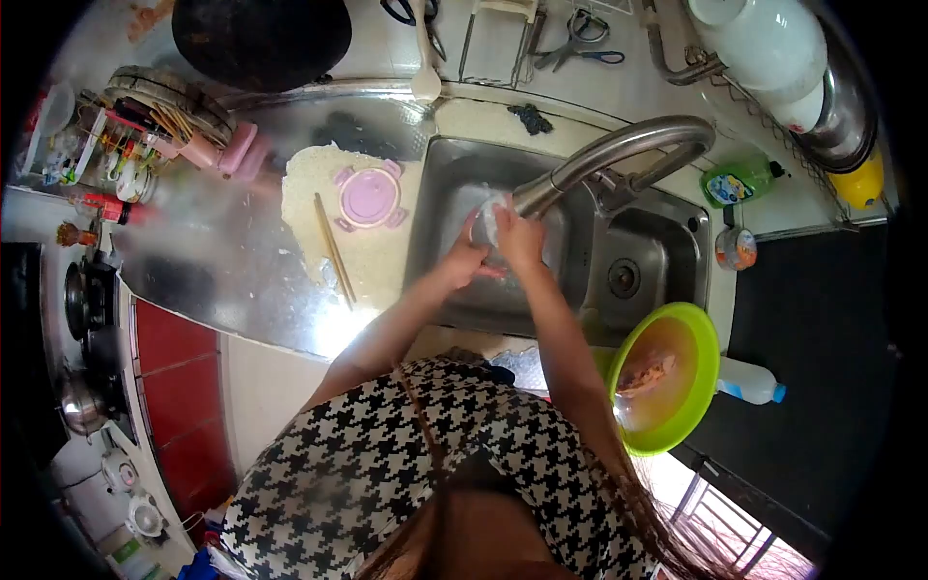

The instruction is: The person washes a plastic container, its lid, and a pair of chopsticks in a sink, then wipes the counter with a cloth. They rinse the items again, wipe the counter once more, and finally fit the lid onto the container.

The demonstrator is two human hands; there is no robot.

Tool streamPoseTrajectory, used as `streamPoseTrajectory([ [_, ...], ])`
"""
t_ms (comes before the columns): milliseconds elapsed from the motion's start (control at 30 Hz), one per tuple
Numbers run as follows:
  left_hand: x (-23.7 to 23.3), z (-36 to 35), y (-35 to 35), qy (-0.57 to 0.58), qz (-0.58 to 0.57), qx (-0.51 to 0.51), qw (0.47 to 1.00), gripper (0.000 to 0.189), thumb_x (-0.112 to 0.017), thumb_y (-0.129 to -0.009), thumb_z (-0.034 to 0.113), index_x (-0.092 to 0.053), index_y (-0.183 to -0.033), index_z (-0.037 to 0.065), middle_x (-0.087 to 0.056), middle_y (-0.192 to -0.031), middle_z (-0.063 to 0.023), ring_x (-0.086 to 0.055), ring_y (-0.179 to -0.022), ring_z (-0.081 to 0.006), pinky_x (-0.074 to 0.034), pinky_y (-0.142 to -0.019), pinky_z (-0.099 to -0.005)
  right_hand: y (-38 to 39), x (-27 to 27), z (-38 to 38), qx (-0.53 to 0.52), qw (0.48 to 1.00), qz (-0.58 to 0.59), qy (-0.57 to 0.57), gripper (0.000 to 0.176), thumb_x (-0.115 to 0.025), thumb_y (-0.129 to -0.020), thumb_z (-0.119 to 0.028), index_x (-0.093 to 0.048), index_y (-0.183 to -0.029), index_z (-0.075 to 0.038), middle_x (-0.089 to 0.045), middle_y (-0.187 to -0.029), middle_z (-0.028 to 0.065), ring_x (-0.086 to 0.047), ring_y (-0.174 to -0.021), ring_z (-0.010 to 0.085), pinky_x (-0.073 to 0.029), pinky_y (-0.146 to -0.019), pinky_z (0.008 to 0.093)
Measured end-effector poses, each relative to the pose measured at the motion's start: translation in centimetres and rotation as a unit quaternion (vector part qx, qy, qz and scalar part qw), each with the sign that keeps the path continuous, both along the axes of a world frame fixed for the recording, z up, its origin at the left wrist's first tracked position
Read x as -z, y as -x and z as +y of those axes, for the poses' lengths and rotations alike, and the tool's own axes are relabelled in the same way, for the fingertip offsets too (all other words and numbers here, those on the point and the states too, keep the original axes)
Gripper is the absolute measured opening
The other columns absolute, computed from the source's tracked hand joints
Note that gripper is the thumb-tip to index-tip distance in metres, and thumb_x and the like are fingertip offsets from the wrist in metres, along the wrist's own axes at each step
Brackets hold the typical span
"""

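Note:
Over the left basin of the steel sink point(447, 155), both hands are at a clear, bowl-like container point(486, 220) just below the faucet head point(534, 198). My left hand point(466, 265) grips it from the lower left, fingers curled around its side. My right hand point(519, 238) is closed on its right side, fingertips near the rim and partly hidden. Whether water is running is hard to make out. On the counter left of the sink lie a pink lid with side clips point(369, 197) and a pair of chopsticks point(335, 251).
A green basin point(712, 360) with reddish liquid and a piece of food stands at the sink's right front corner. Dish soap point(735, 184) and a small jar point(737, 248) are right of the sink. A dark scrubber point(531, 119) lies behind it, near scissors point(580, 43).

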State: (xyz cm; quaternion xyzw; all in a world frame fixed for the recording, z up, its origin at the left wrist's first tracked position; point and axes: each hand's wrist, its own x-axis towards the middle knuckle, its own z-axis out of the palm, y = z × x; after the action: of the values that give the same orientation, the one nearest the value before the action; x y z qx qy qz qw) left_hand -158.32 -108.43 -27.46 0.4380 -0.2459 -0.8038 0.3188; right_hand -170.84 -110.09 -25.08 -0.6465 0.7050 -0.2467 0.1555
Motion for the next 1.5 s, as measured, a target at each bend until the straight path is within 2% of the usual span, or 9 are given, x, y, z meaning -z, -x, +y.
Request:
streamPoseTrajectory([
  [267, -1.4, -0.2, -0.4, 0.084, 0.043, -0.013, 0.995, 0.083, -0.040, -0.073, -0.010, -0.008, -0.139, 0.029, -0.032, -0.130, -0.0127, -0.048, -0.107, -0.0327, -0.056, -0.068, -0.0444, 2.4, -0.5, 0.3, -0.187, 0.953, -0.220, -0.089, 0.026, -0.055, -0.082, -0.025, -0.055, -0.102, -0.009, -0.062, -0.080, 0.0155, -0.059, -0.073, 0.0365, -0.046, -0.067, 0.0419],
  [533, -2.3, 0.0, 0.8, 0.157, -0.047, -0.015, 0.986, 0.080, -0.035, -0.075, -0.013, -0.012, -0.139, 0.029, -0.029, -0.135, -0.0111, -0.054, -0.092, -0.0226, -0.057, -0.063, -0.0391, 0.9, -3.5, 0.6, -0.230, 0.944, 0.228, -0.064, 0.027, -0.057, -0.071, -0.016, -0.057, -0.097, -0.006, -0.060, -0.093, 0.0099, -0.062, -0.080, 0.0271, -0.049, -0.065, 0.0374],
  [733, -0.8, 0.1, 1.0, 0.129, -0.073, -0.028, 0.989, 0.077, -0.037, -0.077, -0.012, -0.015, -0.138, 0.029, -0.024, -0.139, -0.0104, -0.055, -0.094, -0.0232, -0.056, -0.059, -0.0382, -0.2, -0.1, -0.2, -0.198, 0.950, 0.237, -0.053, 0.038, -0.059, -0.068, -0.010, -0.052, -0.105, -0.003, -0.056, -0.101, 0.0155, -0.062, -0.080, 0.0304, -0.050, -0.069, 0.0375],
  [800, 3.2, -0.4, 0.5, 0.389, -0.141, -0.018, 0.910, 0.073, -0.038, -0.080, -0.009, -0.015, -0.138, 0.028, -0.031, -0.135, -0.0115, -0.055, -0.091, -0.0224, -0.056, -0.059, -0.0383, -0.8, 1.6, -0.4, -0.163, 0.963, 0.193, -0.097, 0.036, -0.058, -0.071, -0.011, -0.052, -0.105, -0.002, -0.056, -0.102, 0.0175, -0.061, -0.082, 0.0314, -0.050, -0.071, 0.0372],
  [900, -0.5, 1.0, -0.7, 0.084, -0.052, 0.024, 0.995, 0.072, -0.040, -0.080, -0.007, -0.015, -0.138, 0.028, -0.036, -0.130, -0.0118, -0.054, -0.095, -0.0239, -0.056, -0.061, -0.0401, -0.5, 4.3, -0.8, -0.103, 0.977, 0.027, -0.187, 0.035, -0.056, -0.076, -0.014, -0.051, -0.108, -0.002, -0.057, -0.102, 0.0207, -0.060, -0.086, 0.0331, -0.048, -0.075, 0.0367],
  [1033, 1.5, 1.0, -1.0, 0.092, -0.032, -0.046, 0.994, 0.073, -0.041, -0.078, -0.006, -0.015, -0.138, 0.027, -0.039, -0.126, -0.0125, -0.055, -0.093, -0.0260, -0.056, -0.060, -0.0422, 0.8, 3.4, -0.1, -0.095, 0.925, -0.320, -0.178, 0.042, -0.060, -0.078, -0.024, -0.049, -0.113, -0.004, -0.059, -0.099, 0.0179, -0.059, -0.090, 0.0309, -0.045, -0.078, 0.0357],
  [1233, 0.6, -0.2, -1.5, -0.039, -0.046, -0.028, 0.998, 0.070, -0.040, -0.076, -0.003, -0.014, -0.135, 0.024, -0.038, -0.126, -0.0148, -0.060, -0.083, -0.0346, -0.055, -0.056, -0.0441, 3.5, -1.9, 1.2, 0.040, 0.998, 0.010, -0.053, 0.031, -0.062, -0.077, -0.032, -0.056, -0.095, -0.007, -0.061, -0.091, 0.0138, -0.059, -0.084, 0.0318, -0.046, -0.075, 0.0382],
  [1333, -0.7, -0.1, -1.7, -0.010, -0.090, 0.008, 0.996, 0.070, -0.039, -0.075, -0.003, -0.014, -0.135, 0.023, -0.040, -0.124, -0.0170, -0.060, -0.079, -0.0365, -0.055, -0.054, -0.0421, 5.6, -0.4, 0.8, 0.122, 0.974, -0.114, 0.150, 0.029, -0.061, -0.078, -0.031, -0.056, -0.095, -0.008, -0.062, -0.090, 0.0106, -0.059, -0.084, 0.0302, -0.045, -0.074, 0.0381],
  [1500, -2.3, 1.7, -3.2, -0.028, -0.056, -0.017, 0.998, 0.071, -0.042, -0.074, -0.001, -0.013, -0.136, 0.019, -0.044, -0.118, -0.0217, -0.061, -0.069, -0.0349, -0.054, -0.054, -0.0390, 7.4, 0.6, 0.7, 0.150, 0.973, -0.142, 0.099, 0.026, -0.062, -0.078, -0.031, -0.057, -0.088, -0.008, -0.061, -0.090, 0.0099, -0.058, -0.087, 0.0276, -0.044, -0.074, 0.0368],
])
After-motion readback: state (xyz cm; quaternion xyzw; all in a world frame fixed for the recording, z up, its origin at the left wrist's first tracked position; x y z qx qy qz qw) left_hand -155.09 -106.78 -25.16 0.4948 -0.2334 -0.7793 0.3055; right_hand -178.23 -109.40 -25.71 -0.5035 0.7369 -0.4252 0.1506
